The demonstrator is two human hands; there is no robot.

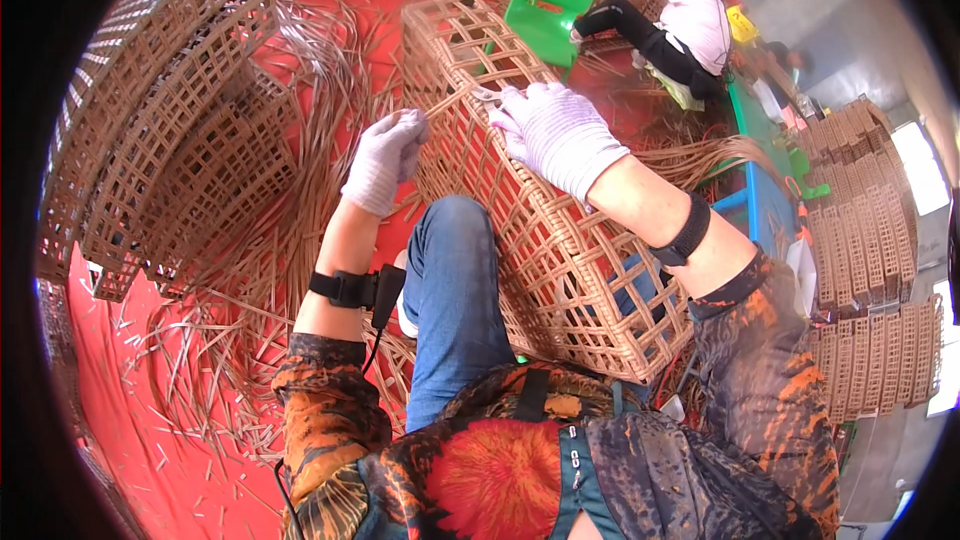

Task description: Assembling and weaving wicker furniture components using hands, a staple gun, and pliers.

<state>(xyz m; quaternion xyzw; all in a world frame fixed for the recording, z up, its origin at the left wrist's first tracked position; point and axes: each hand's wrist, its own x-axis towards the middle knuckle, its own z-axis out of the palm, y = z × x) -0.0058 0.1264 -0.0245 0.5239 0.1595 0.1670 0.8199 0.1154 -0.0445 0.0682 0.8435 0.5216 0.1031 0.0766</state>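
Note:
A long open-weave brown basket frame (560, 250) leans across my lap, slanting from upper left to lower right beside my raised knee. My left hand (384, 162), in a white knit glove, is closed at the frame's left side. Its fingers pinch a thin tan weaving strip (450, 102), which runs taut to the frame's upper edge. My right hand (560, 135), also gloved, rests on that edge with its fingers curled. A small greyish piece shows at its fingertips; what it is, I cannot make out.
Stacked woven frames (180, 120) stand at the left, with loose strips (310, 140) strewn over the red floor (140, 370). Ahead are a green chair (545, 10) and a seated person (690, 25). More stacked frames (860, 210) line the right, past a blue-sided table (768, 210).

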